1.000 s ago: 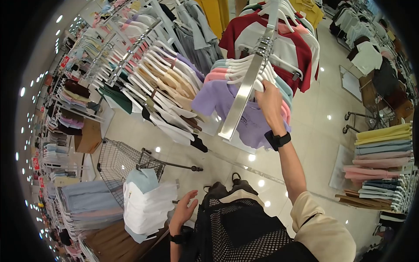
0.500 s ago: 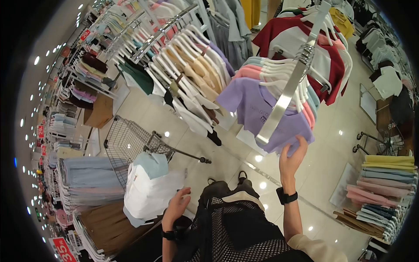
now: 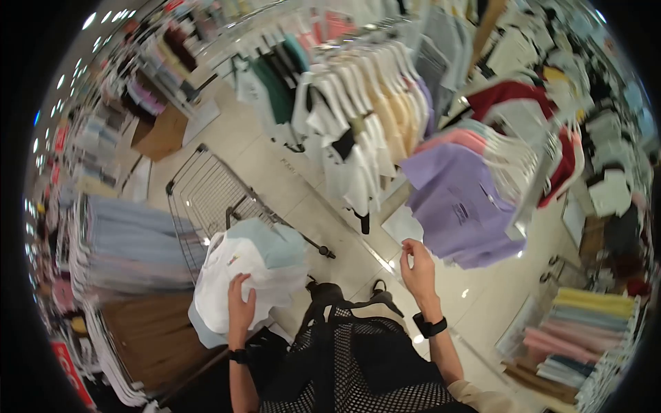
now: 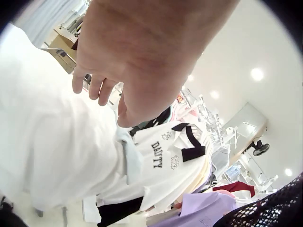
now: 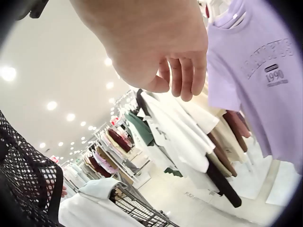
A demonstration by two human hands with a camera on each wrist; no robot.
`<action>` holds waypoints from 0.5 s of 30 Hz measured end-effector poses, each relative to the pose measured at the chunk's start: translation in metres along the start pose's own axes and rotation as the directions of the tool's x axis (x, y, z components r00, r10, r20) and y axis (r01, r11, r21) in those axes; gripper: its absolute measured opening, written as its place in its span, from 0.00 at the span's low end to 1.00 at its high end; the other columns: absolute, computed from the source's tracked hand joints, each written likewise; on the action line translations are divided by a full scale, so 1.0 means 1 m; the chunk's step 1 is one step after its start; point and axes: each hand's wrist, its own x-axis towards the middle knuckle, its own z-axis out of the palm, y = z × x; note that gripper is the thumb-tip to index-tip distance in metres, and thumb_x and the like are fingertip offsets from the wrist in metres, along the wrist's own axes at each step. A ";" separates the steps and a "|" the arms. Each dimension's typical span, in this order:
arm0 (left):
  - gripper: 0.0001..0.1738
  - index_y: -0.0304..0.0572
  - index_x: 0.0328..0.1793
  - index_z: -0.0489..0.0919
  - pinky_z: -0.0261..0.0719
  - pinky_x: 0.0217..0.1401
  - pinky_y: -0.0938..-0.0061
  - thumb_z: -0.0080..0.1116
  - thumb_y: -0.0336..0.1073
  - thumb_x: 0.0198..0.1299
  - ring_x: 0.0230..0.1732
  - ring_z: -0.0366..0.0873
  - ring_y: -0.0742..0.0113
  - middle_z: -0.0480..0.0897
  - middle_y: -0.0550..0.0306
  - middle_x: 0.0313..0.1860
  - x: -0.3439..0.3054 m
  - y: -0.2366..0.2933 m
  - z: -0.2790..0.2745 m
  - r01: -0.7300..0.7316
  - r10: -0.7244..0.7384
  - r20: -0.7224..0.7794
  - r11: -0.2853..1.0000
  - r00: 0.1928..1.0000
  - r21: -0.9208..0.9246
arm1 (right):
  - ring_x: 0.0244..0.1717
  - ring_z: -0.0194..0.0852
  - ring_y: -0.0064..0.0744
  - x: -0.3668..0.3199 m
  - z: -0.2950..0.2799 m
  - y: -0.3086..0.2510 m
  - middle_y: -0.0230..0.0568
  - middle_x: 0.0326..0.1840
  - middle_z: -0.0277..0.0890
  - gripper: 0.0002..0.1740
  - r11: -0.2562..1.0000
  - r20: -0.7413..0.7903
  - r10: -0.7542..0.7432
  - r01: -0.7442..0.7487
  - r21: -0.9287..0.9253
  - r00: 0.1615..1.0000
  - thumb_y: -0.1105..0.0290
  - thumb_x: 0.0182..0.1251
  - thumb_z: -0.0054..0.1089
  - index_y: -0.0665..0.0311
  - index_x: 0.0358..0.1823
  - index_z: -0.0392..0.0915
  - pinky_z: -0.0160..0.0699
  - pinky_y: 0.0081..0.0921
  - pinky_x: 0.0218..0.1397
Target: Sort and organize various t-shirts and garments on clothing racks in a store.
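Observation:
The left hand (image 3: 241, 306) is at the white and light-blue shirts (image 3: 224, 275) piled on the cart's near end; whether it touches them cannot be told. In the left wrist view its fingers hang relaxed beside the white cloth (image 4: 61, 137). Held in the air, the right hand (image 3: 420, 275) is left of and below the lilac T-shirt (image 3: 465, 206), with nothing in its loosely bent fingers. The right wrist view shows that hand (image 5: 161, 52) apart from the lilac T-shirt (image 5: 265, 80), which hangs at the front of the rack.
A wire shopping cart (image 3: 213, 196) stands at the left, beside hung blue garments (image 3: 138, 234) and brown ones (image 3: 151, 330). White and beige tops (image 3: 365, 110) hang ahead. Folded-over yellow and pink garments (image 3: 585, 310) hang at the lower right. Tiled floor (image 3: 268, 172) lies between the racks.
The right hand has left the hangers, passed the lilac T-shirt's hem and come away from it. The left hand has moved up to the white shirts. The view has swung left.

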 end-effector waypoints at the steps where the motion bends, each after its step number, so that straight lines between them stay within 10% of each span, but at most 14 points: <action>1: 0.25 0.37 0.72 0.79 0.65 0.85 0.54 0.61 0.24 0.68 0.81 0.71 0.40 0.79 0.40 0.73 -0.001 -0.018 -0.010 0.002 0.000 -0.057 1.000 0.998 0.019 | 0.47 0.89 0.47 0.005 0.017 -0.017 0.49 0.47 0.86 0.14 1.000 0.046 -0.011 0.010 0.017 0.999 0.80 0.72 0.64 0.66 0.57 0.80 0.86 0.41 0.52; 7: 0.26 0.38 0.75 0.78 0.63 0.86 0.51 0.62 0.28 0.70 0.82 0.68 0.35 0.74 0.34 0.79 -0.014 -0.122 -0.053 0.227 -0.203 -0.344 0.973 0.917 0.030 | 0.52 0.87 0.46 0.024 0.136 -0.115 0.48 0.51 0.86 0.20 0.985 0.392 -0.166 0.134 0.107 0.905 0.77 0.73 0.66 0.65 0.64 0.78 0.85 0.40 0.56; 15: 0.28 0.40 0.79 0.75 0.56 0.88 0.44 0.61 0.41 0.76 0.86 0.62 0.38 0.69 0.35 0.84 -0.039 -0.204 -0.065 0.415 -0.374 -0.344 0.908 0.861 0.050 | 0.65 0.79 0.54 0.030 0.250 -0.212 0.55 0.62 0.80 0.24 0.935 0.595 -0.308 0.352 0.045 0.742 0.72 0.75 0.67 0.69 0.68 0.74 0.77 0.43 0.69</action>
